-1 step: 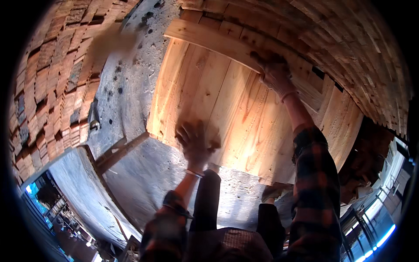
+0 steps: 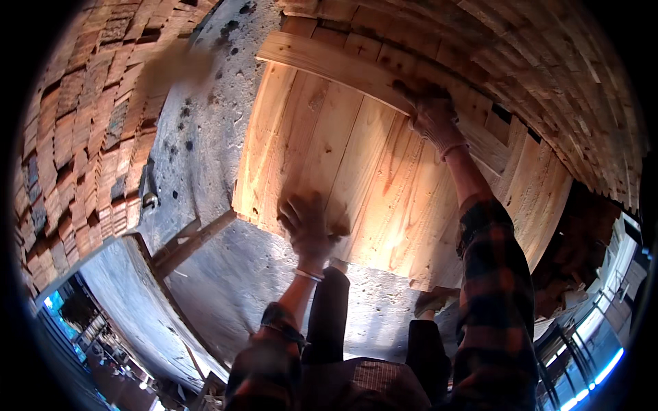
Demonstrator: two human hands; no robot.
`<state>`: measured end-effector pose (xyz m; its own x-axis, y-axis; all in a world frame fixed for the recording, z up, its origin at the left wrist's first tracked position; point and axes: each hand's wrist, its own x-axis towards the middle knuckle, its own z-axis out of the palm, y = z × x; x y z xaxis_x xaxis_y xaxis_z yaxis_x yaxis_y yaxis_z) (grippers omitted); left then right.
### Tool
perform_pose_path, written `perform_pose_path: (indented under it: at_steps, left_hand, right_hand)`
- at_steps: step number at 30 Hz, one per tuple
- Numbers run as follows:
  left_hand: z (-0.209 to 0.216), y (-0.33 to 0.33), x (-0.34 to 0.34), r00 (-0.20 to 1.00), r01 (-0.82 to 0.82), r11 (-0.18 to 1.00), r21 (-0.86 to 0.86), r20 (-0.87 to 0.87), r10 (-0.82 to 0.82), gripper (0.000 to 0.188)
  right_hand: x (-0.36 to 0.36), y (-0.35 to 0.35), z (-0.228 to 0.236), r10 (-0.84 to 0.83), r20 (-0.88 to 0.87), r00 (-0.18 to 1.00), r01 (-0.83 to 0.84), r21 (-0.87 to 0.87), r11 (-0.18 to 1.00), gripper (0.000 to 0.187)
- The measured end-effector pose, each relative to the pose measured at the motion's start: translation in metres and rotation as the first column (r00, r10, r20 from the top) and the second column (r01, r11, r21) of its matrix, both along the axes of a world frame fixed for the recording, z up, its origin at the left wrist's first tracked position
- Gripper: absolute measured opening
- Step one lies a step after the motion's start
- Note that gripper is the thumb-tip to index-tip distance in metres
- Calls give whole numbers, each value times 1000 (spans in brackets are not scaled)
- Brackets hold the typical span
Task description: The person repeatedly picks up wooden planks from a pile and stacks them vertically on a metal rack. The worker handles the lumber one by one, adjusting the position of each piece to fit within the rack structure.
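Observation:
Pale wooden boards (image 2: pixel 349 178) lie side by side as a panel in front of me. Across their far part runs a long crosswise board (image 2: pixel 329 63). My right hand (image 2: pixel 436 118), in a work glove, is closed over this crosswise board, its fingertips pointing left; its underside grip is hidden. My left hand (image 2: pixel 307 229), also gloved, rests on the panel near its front left edge, with fingers apart and slightly bent and the thumb out to the right. Nothing shows in the left hand.
A spotted grey surface (image 2: pixel 199 130) lies under and left of the panel. Stacked wood pieces (image 2: pixel 82 137) rise at the left, and long piled planks (image 2: pixel 548 89) at the far right. A wooden bar (image 2: pixel 195 243) sits beside the panel's left corner. My feet (image 2: pixel 433 299) are at its front.
My left hand has shifted slightly, and its fingers look less spread and more bent. My right hand stays on the crosswise board.

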<state>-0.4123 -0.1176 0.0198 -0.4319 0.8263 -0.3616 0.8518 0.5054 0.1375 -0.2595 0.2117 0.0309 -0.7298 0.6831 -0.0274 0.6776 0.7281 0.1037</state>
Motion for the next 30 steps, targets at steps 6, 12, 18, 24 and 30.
perform_pose_path:
  at_steps: [6,12,18,24,30]
  left_hand:
    - [-12,-15,-3,983,87,996,16,-161,-83,124]
    - [-16,9,9,975,87,872,-481,-137,-173,129]
    - [-14,-2,-41,942,322,945,-54,-79,-326,109]
    - [56,-5,66,888,95,988,125,438,-141,81]
    - [102,-116,388,517,579,813,-53,795,-317,81]
  right_hand:
    - [-8,-5,-24,4,-403,915,-45,-93,995,53]
    - [1,-15,-37,-327,-448,832,252,-219,942,38]
    - [14,-142,11,-646,-436,627,330,-602,727,68]
    - [229,-422,38,-961,-182,209,273,-933,236,77]
    - [482,-715,72,-796,199,-572,210,-902,-377,53]
